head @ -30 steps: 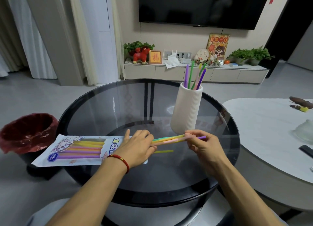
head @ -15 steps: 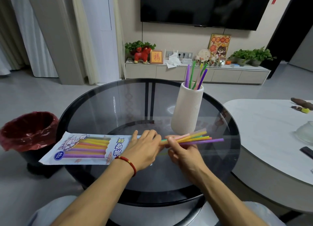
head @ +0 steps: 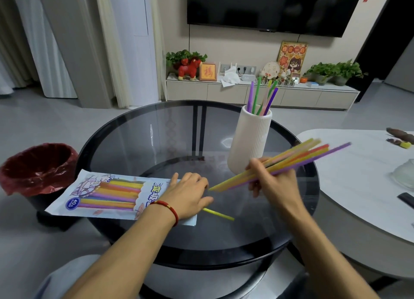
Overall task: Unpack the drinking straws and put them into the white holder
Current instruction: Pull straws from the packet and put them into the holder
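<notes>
My right hand (head: 274, 182) grips a bundle of coloured straws (head: 298, 157), lifted off the glass and slanting up to the right, in front of the white ribbed holder (head: 248, 142). Several straws (head: 261, 97) stand in the holder. My left hand (head: 187, 195) lies flat on the open end of the straw packet (head: 107, 193), which still shows several straws inside. One loose yellow straw (head: 219, 214) lies on the glass table (head: 139, 142) just right of my left hand.
A red-lined bin (head: 38, 166) stands on the floor left of the round table. A white oval table (head: 363, 175) with small items sits close on the right. A TV cabinet with plants and ornaments runs along the far wall.
My right hand has pulled the bundle of straws clear of the packet and raised it up to the right. My left hand stayed on the packet. One yellow straw is left on the glass.
</notes>
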A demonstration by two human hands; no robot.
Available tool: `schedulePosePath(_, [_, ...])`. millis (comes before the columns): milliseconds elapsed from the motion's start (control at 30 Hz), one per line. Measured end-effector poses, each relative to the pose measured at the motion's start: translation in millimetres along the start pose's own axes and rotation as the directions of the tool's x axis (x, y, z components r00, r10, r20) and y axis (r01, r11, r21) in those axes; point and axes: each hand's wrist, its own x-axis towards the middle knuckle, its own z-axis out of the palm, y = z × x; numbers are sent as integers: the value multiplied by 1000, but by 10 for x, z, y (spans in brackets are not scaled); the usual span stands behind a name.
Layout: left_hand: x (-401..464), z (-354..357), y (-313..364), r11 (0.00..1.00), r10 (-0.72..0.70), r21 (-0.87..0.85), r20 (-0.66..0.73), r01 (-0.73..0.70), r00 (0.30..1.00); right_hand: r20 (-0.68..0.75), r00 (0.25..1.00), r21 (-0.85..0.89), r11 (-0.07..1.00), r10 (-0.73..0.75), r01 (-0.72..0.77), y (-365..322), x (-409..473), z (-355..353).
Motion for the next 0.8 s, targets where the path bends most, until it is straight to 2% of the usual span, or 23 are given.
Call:
schedulePosePath(133, [10,19,8,1000,6,20,11,-6,1000,95,989,-311,940,-117,141,-362,290,-370])
schedulePosePath(233, [17,32,19,1000,8,12,-6,-8,1000,194,978,-441,883,-79,159,-478,467,-386])
schedulePosePath(367, [28,33,32,1000,26,0,-14,-26,1000,308,951,-589,789,19,175,-309,441,-175])
schedulePosePath(533, [28,31,3,1000,29,-7,-25,-30,999,240,971,-567,811,-3,143,-113,370,-148])
schedulePosePath(700, [37,30,29,999,38,-25,-31,-39,999,304,951,-553,823,55,129,24,239,-134])
schedulePosePath(800, [37,23,49,999,46,-26,-49,-47,998,274,961,-506,857,47,102,112,183,-162])
